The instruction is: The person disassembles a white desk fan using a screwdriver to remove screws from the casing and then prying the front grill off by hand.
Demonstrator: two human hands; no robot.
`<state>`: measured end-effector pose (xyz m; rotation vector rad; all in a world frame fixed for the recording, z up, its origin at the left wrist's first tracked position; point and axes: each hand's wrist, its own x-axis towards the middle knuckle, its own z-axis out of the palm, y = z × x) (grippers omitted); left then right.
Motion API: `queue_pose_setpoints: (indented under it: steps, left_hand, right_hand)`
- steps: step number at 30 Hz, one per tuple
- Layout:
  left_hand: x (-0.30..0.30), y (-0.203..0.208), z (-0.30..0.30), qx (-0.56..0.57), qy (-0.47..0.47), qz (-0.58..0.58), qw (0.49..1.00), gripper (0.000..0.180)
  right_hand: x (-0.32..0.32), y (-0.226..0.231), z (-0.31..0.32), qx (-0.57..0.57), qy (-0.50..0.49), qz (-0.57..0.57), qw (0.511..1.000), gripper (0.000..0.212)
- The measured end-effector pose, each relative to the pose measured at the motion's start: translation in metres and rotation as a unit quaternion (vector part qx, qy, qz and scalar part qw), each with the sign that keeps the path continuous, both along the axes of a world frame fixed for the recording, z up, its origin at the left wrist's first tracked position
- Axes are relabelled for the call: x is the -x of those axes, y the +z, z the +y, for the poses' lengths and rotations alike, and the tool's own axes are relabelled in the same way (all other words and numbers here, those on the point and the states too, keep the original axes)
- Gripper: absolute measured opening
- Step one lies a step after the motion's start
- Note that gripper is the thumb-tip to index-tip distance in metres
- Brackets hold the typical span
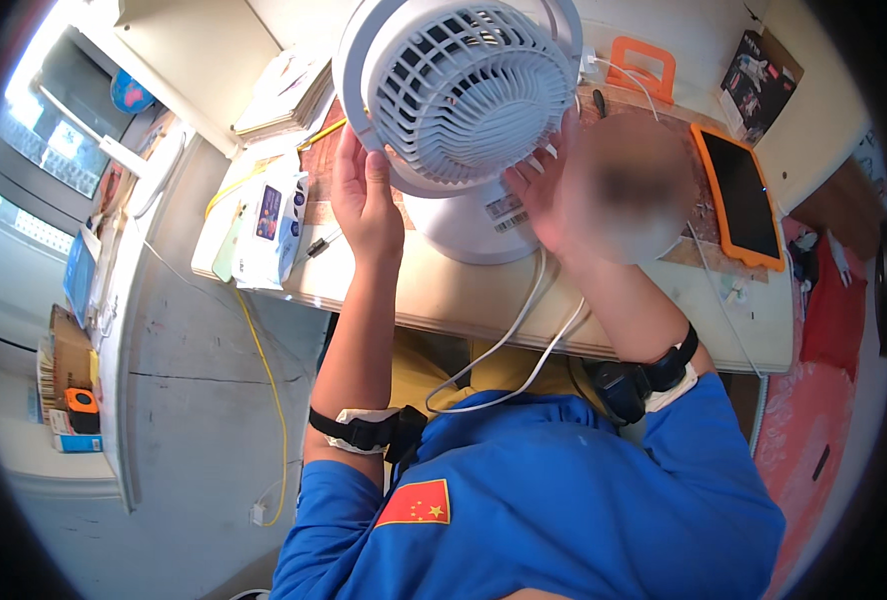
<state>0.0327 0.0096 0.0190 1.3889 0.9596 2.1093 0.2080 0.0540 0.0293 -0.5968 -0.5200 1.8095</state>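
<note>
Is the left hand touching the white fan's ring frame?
Touching. Head view shows the left hand with fingers pressed against the white fan ring frame's lower left edge.

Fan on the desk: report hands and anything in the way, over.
Left hand flat on the white fan rim, open. Right hand open against the grille's other side. White cable trails off the desk edge; tissue pack lies left.

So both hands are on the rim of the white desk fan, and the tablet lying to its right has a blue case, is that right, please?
Not quite: the head view shows the tablet in an orange case, not blue. The rest holds: the left hand and right hand are both at the rim of the white desk fan, and the tablet lies to its right.
</note>
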Motion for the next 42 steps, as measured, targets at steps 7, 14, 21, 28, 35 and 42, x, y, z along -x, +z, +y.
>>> queue_pose_setpoints:
  steps: [7, 14, 21, 28, 35, 42]
  left_hand:
    - [-0.007, 0.008, 0.001, -0.001, 0.050, -0.057, 0.997, 0.037]
    - [-0.011, 0.005, 0.000, 0.003, 0.080, -0.063, 0.995, 0.034]
    - [-0.005, 0.007, -0.002, 0.006, 0.058, -0.022, 0.998, 0.030]
    - [-0.005, 0.011, -0.001, 0.018, 0.073, -0.015, 0.997, 0.024]
    - [-0.003, 0.008, 0.001, 0.007, 0.099, -0.004, 0.995, 0.026]
    - [0.006, 0.007, -0.003, 0.032, 0.104, 0.037, 0.993, 0.032]
  right_hand:
    - [0.003, 0.024, 0.002, -0.024, 0.017, -0.038, 0.999, 0.070]
    - [0.011, 0.023, 0.008, -0.032, 0.015, -0.061, 0.998, 0.069]
    - [0.011, 0.032, 0.003, -0.019, -0.005, -0.061, 0.998, 0.059]
    - [0.010, 0.031, 0.006, -0.012, 0.011, -0.050, 0.999, 0.056]
    - [0.010, 0.029, 0.009, -0.009, 0.014, -0.038, 0.999, 0.061]
    - [0.009, 0.028, 0.010, 0.014, 0.028, -0.034, 0.999, 0.069]
